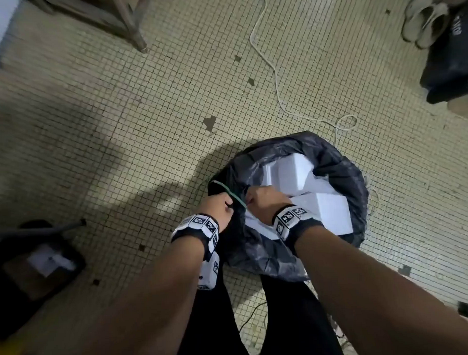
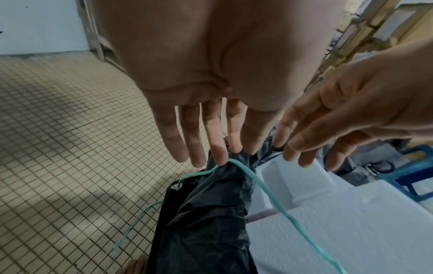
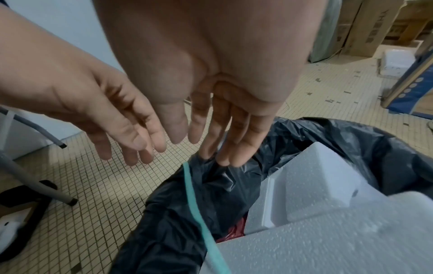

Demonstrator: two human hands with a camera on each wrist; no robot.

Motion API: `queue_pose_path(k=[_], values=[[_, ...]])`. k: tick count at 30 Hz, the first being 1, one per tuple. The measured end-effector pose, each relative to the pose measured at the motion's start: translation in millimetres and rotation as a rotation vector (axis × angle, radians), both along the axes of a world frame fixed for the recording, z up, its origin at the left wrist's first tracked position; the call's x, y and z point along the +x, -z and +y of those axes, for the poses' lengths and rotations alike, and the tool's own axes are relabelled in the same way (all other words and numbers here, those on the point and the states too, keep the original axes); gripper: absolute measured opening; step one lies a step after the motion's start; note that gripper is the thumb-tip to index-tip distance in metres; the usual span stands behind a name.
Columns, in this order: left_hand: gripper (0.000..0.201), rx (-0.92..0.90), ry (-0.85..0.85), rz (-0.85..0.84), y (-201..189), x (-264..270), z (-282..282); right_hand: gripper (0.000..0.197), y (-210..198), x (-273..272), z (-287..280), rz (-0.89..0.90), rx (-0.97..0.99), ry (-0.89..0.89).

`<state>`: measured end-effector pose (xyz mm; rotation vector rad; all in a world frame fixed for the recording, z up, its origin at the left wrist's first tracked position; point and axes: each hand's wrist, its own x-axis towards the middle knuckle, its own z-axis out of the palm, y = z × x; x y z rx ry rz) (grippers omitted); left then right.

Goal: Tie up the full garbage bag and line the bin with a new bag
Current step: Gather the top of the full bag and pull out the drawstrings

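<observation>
A black garbage bag stands open on the tiled floor, filled with white styrofoam blocks. A teal drawstring loops out of its near-left rim. My left hand and right hand meet at that rim, side by side. In the left wrist view the left hand has straight fingers, their tips touching the bunched bag where the drawstring emerges. In the right wrist view the right hand has straight fingers too, with tips at the bag edge beside the drawstring.
A white cable snakes across the floor behind the bag. A black box with pale slippers sits far right, a wooden furniture leg far left. A dark tray and a metal leg lie near left.
</observation>
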<state>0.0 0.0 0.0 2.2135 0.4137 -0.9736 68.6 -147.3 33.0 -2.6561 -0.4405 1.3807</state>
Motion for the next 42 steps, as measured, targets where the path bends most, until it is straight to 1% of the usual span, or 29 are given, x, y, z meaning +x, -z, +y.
queue_pose_path(k=[3, 6, 9, 12, 16, 18, 20, 23, 26, 30, 32, 33, 35, 37, 39, 40, 42], values=[[0.032, 0.041, -0.036, 0.021, 28, 8, -6, 0.027, 29, 17, 0, -0.082, 0.004, -0.038], [0.047, 0.111, -0.088, 0.032, 53, 8, -17, 0.040, 58, 29, 1, -0.211, 0.038, -0.168], [0.049, 0.098, -0.219, -0.012, 75, -1, -28, 0.044, 78, 40, 1, -0.316, 0.055, -0.275], [0.042, 0.076, -0.282, -0.031, 87, -10, -37, 0.038, 88, 47, 0, -0.330, 0.049, -0.308], [0.014, 0.062, -0.546, -0.174, 87, -21, -43, 0.025, 80, 55, 5, -0.386, 0.092, -0.343], [0.012, 0.067, -0.645, -0.235, 79, -28, -45, 0.024, 69, 56, 6, -0.417, 0.098, -0.349], [0.015, 0.060, -0.690, -0.271, 76, -33, -46, 0.024, 63, 56, 3, -0.413, 0.085, -0.341], [0.011, 0.008, -0.728, -0.287, 59, -44, -51, 0.022, 44, 47, -15, -0.435, 0.059, -0.376], [0.010, 0.026, -0.663, -0.251, 44, -61, -61, 0.020, 27, 35, -36, -0.461, 0.084, -0.368], [0.008, 0.061, -0.579, -0.210, 35, -83, -81, 0.017, 18, 15, -62, -0.366, 0.028, -0.359], [0.007, 0.023, -0.600, -0.237, 35, -93, -93, 0.014, 18, 4, -70, -0.295, 0.019, -0.251], [0.007, 0.004, -0.614, -0.252, 36, -98, -98, 0.016, 18, -2, -72, -0.261, 0.040, -0.180], [0.004, -0.017, -0.644, -0.258, 37, -106, -107, 0.027, 21, -16, -70, -0.238, 0.129, -0.084], [0.006, -0.035, -0.675, -0.256, 40, -112, -113, 0.039, 27, -28, -61, -0.286, 0.165, -0.121], [0.010, -0.038, -0.697, -0.254, 44, -116, -116, 0.050, 34, -38, -47, -0.327, 0.112, -0.190], [0.010, -0.048, -0.704, -0.251, 45, -118, -116, 0.053, 38, -40, -39, -0.337, 0.073, -0.202], [0.005, -0.066, -0.689, -0.232, 47, -120, -114, 0.049, 47, -41, -27, -0.361, 0.010, -0.201]])
